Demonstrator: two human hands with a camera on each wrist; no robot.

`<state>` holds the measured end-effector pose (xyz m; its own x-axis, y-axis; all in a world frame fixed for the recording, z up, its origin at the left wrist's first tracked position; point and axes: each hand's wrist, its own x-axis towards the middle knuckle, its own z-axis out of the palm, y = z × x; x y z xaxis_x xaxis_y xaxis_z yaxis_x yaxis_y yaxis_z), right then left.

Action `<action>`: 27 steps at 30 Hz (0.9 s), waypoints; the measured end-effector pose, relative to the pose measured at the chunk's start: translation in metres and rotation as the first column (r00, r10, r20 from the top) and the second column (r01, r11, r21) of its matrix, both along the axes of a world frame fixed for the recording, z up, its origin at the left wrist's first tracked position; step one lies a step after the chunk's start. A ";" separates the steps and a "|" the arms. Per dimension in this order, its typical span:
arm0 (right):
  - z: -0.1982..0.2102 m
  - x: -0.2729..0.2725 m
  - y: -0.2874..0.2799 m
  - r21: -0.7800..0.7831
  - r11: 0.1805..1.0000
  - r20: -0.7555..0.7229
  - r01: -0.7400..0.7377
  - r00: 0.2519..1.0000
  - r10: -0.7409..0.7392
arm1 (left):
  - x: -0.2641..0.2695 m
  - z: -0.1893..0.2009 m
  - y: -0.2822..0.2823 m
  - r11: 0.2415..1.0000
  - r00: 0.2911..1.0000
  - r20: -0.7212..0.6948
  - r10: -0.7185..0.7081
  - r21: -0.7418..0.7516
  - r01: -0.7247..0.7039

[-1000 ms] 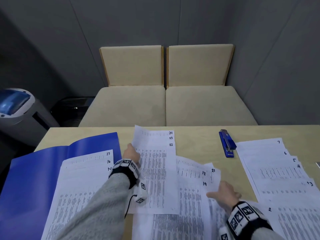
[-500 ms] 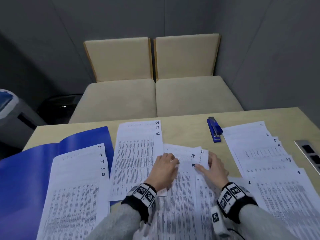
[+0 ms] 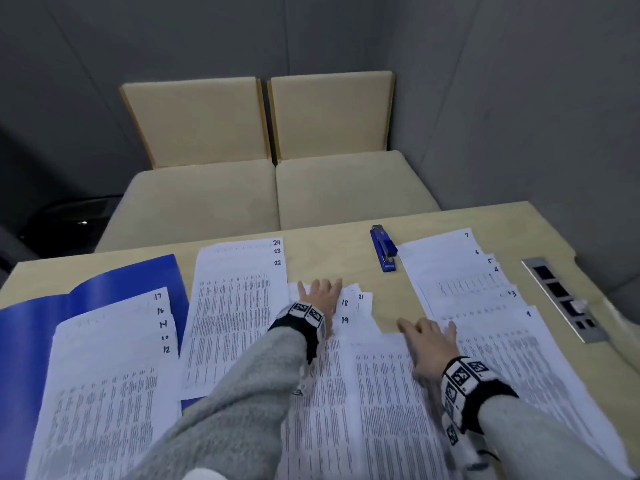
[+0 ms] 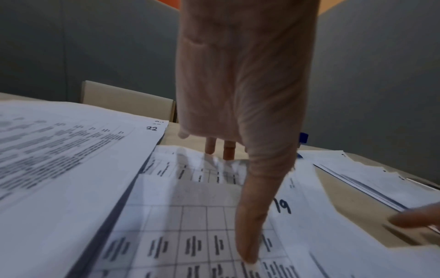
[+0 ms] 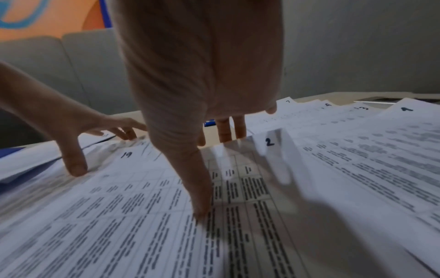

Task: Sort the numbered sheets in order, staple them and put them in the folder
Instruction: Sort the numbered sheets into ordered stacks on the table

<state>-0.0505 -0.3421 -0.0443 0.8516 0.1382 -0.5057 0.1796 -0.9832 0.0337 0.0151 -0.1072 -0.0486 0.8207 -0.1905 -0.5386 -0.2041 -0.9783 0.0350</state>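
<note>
Since half a second ago both hands have spread apart: left hand (image 3: 320, 299) lies flat, fingers straight, on the middle sheets (image 3: 346, 375) by 18, 19, 21; right hand (image 3: 427, 344) lies flat, fingers splayed, at the edge of the right pile (image 3: 519, 341). Sorting looks partly done: fanned piles 1–7, 12–17 (image 3: 104, 375), 22–24 (image 3: 235, 306). Middle sheets unsorted; stapling and filing remain. Thin white printed paper, glossy blue folder (image 3: 34, 341) open at left, blue stapler (image 3: 383, 248) on pale wood worktop (image 3: 332, 251).
</note>
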 end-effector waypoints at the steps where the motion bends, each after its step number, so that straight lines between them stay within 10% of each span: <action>1: -0.001 0.000 0.000 -0.002 1.000 0.006 -0.005 1.000 0.005 | 0.001 0.000 -0.001 1.000 1.000 0.007 0.006 0.008 -0.006; 27: 0.044 0.002 -0.042 0.493 0.836 -0.226 0.241 0.963 -0.144 | -0.010 0.004 -0.020 0.997 0.994 0.074 0.079 -0.031 -0.076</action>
<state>-0.0482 -0.3842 -0.0002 0.7940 0.2606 -0.5492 -0.0595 -0.8658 -0.4968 0.0053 -0.1274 -0.0444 0.8717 -0.1391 -0.4699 -0.1309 -0.9901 0.0504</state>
